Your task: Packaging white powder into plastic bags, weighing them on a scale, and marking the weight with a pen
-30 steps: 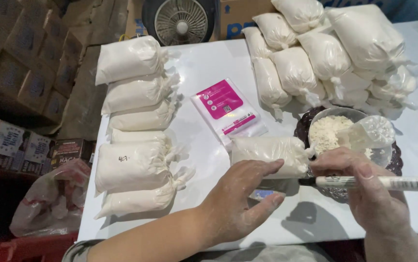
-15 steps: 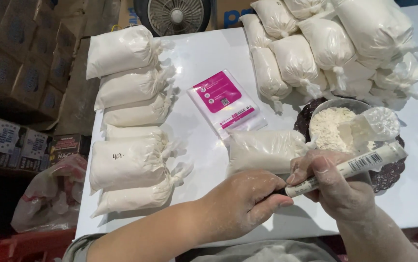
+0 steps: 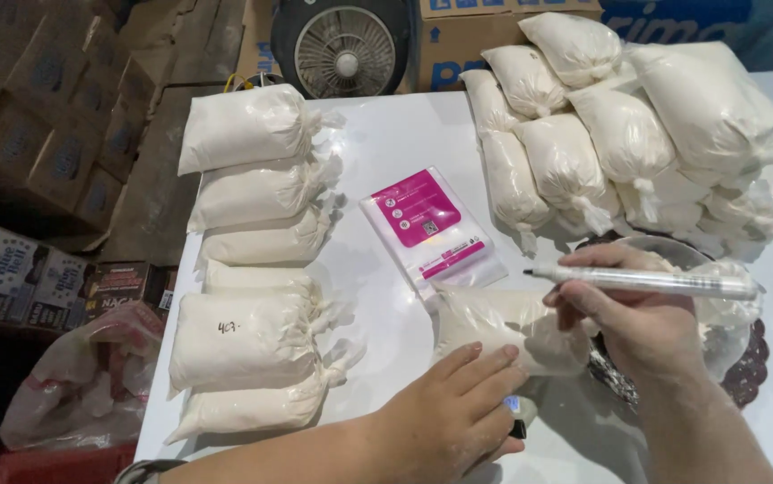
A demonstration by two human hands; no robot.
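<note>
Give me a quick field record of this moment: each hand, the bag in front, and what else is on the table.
left hand: palm down, fingers on the near bag
right hand: holds a marker, tip pointing left, above the bag
near bag: white powder, lying flat, unmarked side visible
left row: tied bags, one with writing
back pile: tied bags, stacked
pink packet: flat on the white table

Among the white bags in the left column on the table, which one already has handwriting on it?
The second bag from the near end of the left column: it has small dark handwriting on its upper left. The other bags there look plain.
</note>
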